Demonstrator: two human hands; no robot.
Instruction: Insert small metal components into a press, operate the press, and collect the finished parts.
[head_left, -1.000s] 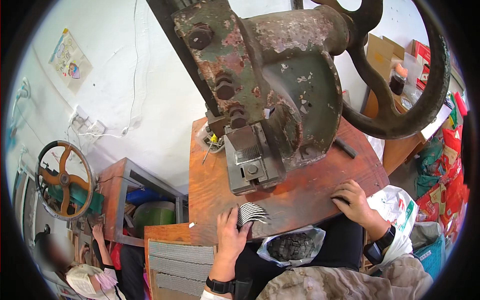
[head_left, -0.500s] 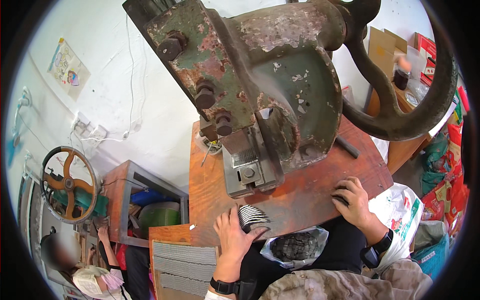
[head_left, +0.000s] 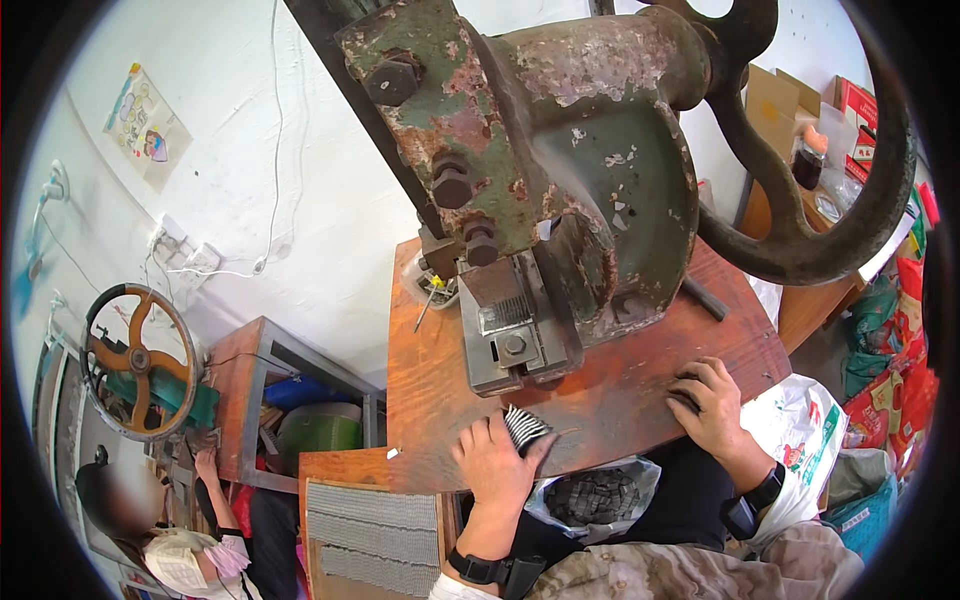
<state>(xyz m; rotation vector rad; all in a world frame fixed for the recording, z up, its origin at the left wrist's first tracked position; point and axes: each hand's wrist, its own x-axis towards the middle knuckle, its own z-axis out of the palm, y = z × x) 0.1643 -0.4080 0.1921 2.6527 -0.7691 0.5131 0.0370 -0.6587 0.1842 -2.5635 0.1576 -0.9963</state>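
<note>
Fanned stack of thin dark metal blanks (head_left: 524,428) sits pinched in my left hand (head_left: 493,462), just below the rusty green press (head_left: 540,190). Right hand (head_left: 708,400) lies flat, fingers spread, holding nothing. Loose grip could spill blanks.

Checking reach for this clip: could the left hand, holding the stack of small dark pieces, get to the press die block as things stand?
Probably yes. The left hand holds the stack on the wooden table just in front of the die block, with only bare tabletop between them.
</note>
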